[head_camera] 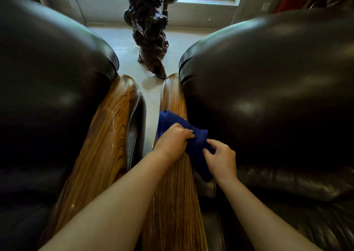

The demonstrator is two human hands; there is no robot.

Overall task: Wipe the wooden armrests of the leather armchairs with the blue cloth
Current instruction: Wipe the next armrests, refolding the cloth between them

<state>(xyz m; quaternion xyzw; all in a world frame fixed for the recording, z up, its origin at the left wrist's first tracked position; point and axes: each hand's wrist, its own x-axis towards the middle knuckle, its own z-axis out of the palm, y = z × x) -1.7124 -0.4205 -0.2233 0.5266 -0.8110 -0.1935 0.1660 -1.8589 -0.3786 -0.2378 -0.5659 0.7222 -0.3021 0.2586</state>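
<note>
The blue cloth (193,145) lies bunched across the wooden armrest (173,189) of the right armchair (268,89), under my fingers. My left hand (172,140) pinches its folds; my right hand (220,158) curls onto its edge, grip uncertain. Left of my hands runs the other armchair's armrest (103,135); beyond them stands a dark gnarled wood sculpture (151,28). No writing shows.

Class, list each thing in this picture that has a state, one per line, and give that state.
blue cloth: bunched, draped over the right armrest
left hand: grip closed on the cloth
right hand: fingers pinching the cloth
right armrest: partly covered
left armrest: bare, glossy, untouched
</note>
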